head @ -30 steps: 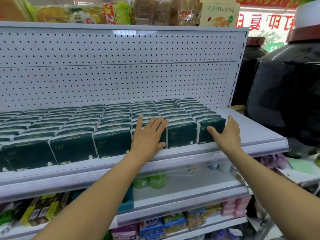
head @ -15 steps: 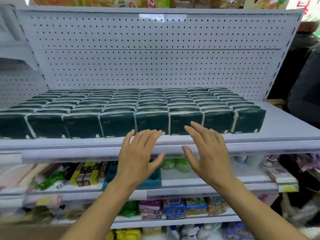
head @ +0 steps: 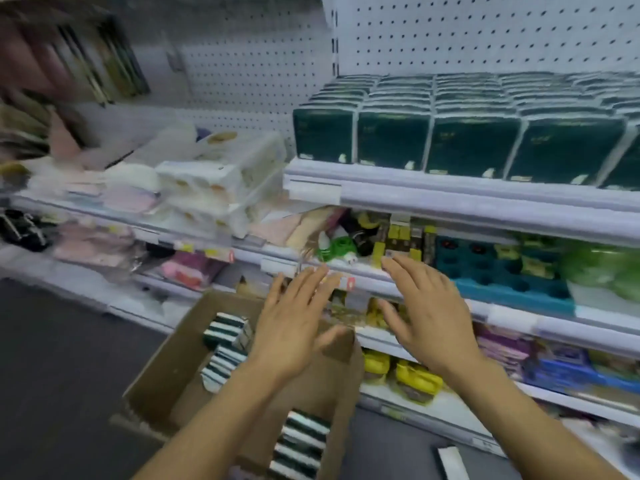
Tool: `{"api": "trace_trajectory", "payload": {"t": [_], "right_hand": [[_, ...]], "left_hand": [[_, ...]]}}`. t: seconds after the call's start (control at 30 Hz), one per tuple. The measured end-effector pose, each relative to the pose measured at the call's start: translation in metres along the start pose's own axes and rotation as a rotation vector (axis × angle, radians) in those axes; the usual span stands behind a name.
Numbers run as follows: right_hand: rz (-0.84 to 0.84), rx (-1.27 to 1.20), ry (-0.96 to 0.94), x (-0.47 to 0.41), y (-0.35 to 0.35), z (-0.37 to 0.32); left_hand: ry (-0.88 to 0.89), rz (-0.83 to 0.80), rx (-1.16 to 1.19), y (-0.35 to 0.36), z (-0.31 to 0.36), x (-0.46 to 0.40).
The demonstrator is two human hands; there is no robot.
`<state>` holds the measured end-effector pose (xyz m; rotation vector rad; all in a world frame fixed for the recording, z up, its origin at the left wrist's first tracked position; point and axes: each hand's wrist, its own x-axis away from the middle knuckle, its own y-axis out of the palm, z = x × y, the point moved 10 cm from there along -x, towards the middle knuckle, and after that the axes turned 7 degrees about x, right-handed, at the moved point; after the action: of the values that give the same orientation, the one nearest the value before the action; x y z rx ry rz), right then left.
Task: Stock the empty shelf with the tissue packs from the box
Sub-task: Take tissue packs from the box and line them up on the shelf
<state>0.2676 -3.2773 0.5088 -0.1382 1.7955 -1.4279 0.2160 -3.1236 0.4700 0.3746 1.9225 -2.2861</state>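
Note:
Rows of dark green tissue packs (head: 471, 140) stand on the white shelf (head: 450, 197) at the upper right, in front of a pegboard. Below, a brown cardboard box (head: 166, 372) sits on the dark floor. It holds more green-and-white tissue packs (head: 227, 332) at its far side and a second stack of packs (head: 301, 445) near its front. My left hand (head: 294, 323) hovers over the box with fingers spread and holds nothing. My right hand (head: 424, 313) is beside it, fingers straight, in front of the lower shelves and above the box's right edge.
Left of the tissue shelf, white wrapped packs (head: 221, 181) and pink goods fill a neighbouring bay. Lower shelves carry a teal tray (head: 502, 271), green items (head: 337, 249), yellow bags (head: 415, 379) and blue packets. A small white object (head: 450, 460) lies on the floor.
My view has swung down and left from the shelf to the box on the floor. Both hands have dropped from the shelf's front edge to above the box, still spread and holding nothing.

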Motion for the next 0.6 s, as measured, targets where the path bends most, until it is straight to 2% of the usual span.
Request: {"api": "trace_trajectory", "payload": {"t": [0.2,0.37,0.47,0.6], "right_hand": [[-0.254,-0.04,0.031,-0.014,0.12,-0.118],[-0.515,-0.051,-0.021,-0.006,0.222,-0.182],[-0.647,-0.085,-0.071,0.008,0.283,-0.21],[-0.76,-0.123,-0.069,0.019,0.36,-0.23]], "left_hand": [[-0.159,-0.202,0.047,0.05,-0.159,0.075],[-0.388,-0.328,0.117,0.118,-0.27,0.135],[-0.567,-0.447,0.156,0.171,-0.323,0.17],[-0.697,-0.515,0.275,0.231,-0.359,0.193]]}}
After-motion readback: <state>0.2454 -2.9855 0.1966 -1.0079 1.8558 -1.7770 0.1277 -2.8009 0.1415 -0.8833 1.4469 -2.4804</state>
